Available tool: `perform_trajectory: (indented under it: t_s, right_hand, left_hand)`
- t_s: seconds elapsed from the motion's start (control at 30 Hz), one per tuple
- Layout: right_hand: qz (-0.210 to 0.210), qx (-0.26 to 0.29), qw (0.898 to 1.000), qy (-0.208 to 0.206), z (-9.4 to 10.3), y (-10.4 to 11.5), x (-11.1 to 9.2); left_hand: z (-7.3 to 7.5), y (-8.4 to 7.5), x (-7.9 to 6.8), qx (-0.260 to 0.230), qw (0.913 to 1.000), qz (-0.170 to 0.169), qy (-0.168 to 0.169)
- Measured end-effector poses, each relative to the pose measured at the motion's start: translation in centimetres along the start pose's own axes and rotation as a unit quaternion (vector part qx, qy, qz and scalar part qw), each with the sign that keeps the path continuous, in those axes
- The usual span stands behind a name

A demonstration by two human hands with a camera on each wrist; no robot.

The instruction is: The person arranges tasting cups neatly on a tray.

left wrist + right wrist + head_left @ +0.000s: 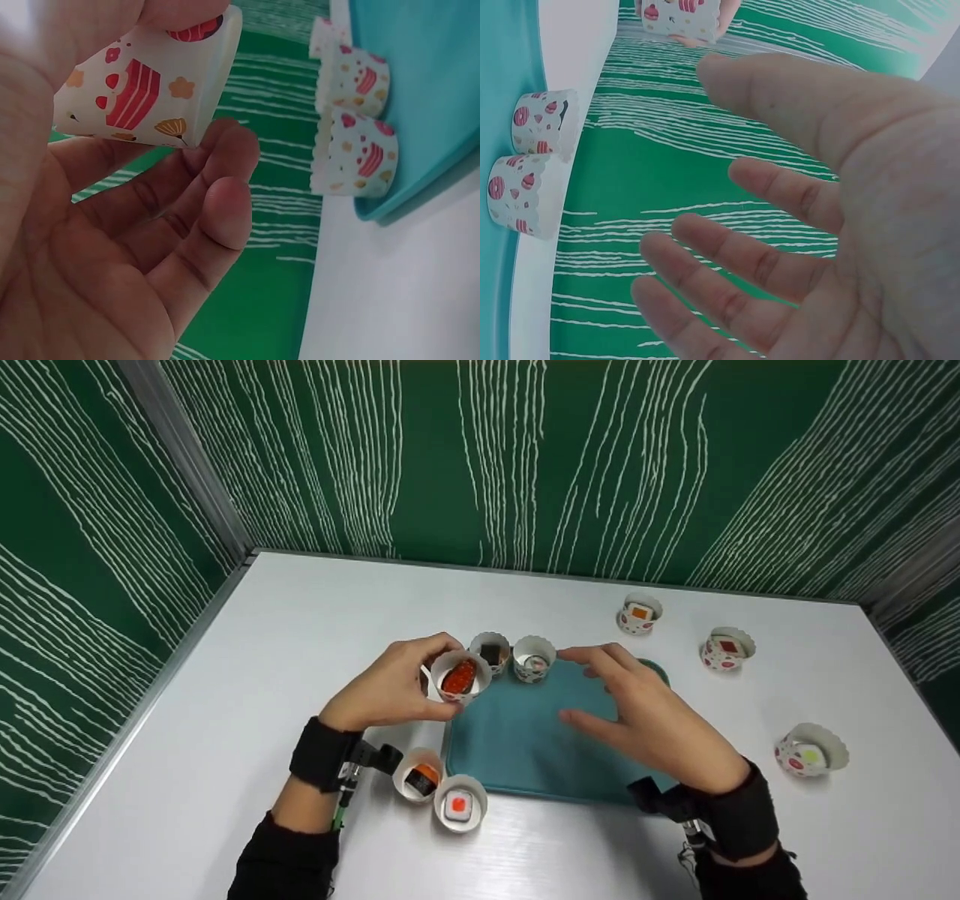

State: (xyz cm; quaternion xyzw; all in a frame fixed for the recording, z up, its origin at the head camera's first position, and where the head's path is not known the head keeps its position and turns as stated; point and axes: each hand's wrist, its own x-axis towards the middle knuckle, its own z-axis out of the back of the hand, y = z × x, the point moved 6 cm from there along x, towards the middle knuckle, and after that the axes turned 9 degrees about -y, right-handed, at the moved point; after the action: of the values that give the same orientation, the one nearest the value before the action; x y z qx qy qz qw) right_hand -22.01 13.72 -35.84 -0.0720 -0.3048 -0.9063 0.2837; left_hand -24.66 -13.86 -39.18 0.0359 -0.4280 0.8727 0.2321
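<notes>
My left hand (394, 682) grips a white paper baking cup (471, 690) with a printed pattern, thumb on the near side. A red roe-topped sushi piece (459, 678) lies in it. In the left wrist view the cup (142, 90) shows cake and flower prints. My right hand (637, 709) hovers over the teal tray (540, 742), fingers spread and holding nothing. Close to its fingertips, at the tray's far edge, stands a cup (532, 669) with a pale round piece inside. Beside that one is another cup (498, 666) with a dark piece.
Left of the tray's near corner stand a cup with an orange-and-black piece (421, 780) and a cup with a white, red-centred piece (459, 805). Three cups (637, 615), (726, 651), (806, 751) with small pieces are spread to the right on the white table (315, 592).
</notes>
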Motion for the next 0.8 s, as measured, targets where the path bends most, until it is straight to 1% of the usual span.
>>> perform_trajectory:
  t_s: [0.2,0.4,0.57,0.8]
  right_hand:
    - [0.017,0.001,1.0,-0.005,-0.1,0.6,-0.1]
    - [0.018,0.018,1.0,0.006,-0.4,0.9,-0.2]
    - [0.019,0.031,0.999,0.011,-0.6,1.3,-0.1]
    - [0.03,0.041,0.999,0.013,-1.0,1.9,0.0]
  left_hand:
    - [-0.8,-1.4,0.0,-0.001,0.9997,-0.023,0.005]
    - [-1.9,-2.4,0.0,-0.014,0.9991,-0.038,0.014]
    - [-2.6,-3.0,0.1,-0.014,0.9986,-0.05,0.007]
    - [-3.6,-3.9,0.3,-0.004,0.9971,-0.076,0.001]
